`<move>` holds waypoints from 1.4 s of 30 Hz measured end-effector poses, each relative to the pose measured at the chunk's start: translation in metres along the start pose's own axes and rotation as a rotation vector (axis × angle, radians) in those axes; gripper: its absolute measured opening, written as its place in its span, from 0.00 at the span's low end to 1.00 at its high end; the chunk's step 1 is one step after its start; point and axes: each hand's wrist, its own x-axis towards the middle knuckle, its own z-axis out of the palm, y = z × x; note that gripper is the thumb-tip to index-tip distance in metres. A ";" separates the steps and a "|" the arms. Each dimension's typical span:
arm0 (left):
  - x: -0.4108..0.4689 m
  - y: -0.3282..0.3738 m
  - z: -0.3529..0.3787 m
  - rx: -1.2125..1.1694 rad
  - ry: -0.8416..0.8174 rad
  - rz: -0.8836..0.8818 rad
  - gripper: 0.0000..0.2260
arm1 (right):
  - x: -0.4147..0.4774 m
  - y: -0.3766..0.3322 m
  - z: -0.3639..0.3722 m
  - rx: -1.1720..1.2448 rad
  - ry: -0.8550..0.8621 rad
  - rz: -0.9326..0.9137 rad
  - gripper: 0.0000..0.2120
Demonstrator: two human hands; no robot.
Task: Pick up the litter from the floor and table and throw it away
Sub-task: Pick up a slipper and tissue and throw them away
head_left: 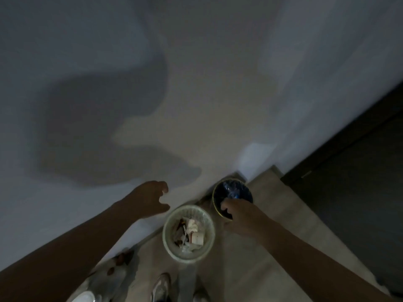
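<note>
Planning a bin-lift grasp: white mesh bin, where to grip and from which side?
Take the white mesh bin by its rim, from above, at the edge nearest the person. It stands upright with its round mouth open, and the litter seems to lie below the rim, so fingers can likely hook over. The wall crowds the far-left edge, the dark bin and right hand the far-right.

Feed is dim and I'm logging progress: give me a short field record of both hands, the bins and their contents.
left hand: held out left of the pale bin, fingers loosely curled, holds nothing
right hand: over the dark bin's near rim, fingers curled downward; too dim to tell if it holds anything
pale bin: on the floor by the wall, with litter inside
dark bin: beyond the pale bin, a blue shiny item inside
</note>
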 end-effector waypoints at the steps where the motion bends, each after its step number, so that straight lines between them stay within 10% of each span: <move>1: -0.013 0.005 -0.006 -0.006 0.020 -0.013 0.21 | -0.003 -0.002 -0.014 -0.010 0.007 -0.040 0.17; 17: -0.295 -0.001 -0.011 -0.147 0.480 -0.548 0.20 | -0.062 -0.229 -0.082 -0.332 0.013 -0.915 0.23; 29: -0.568 0.045 0.098 -0.279 0.715 -1.080 0.17 | -0.255 -0.402 0.026 -0.507 -0.089 -1.509 0.23; 42: -0.846 0.210 0.319 -0.385 0.896 -1.532 0.18 | -0.570 -0.434 0.210 -0.543 -0.228 -1.897 0.22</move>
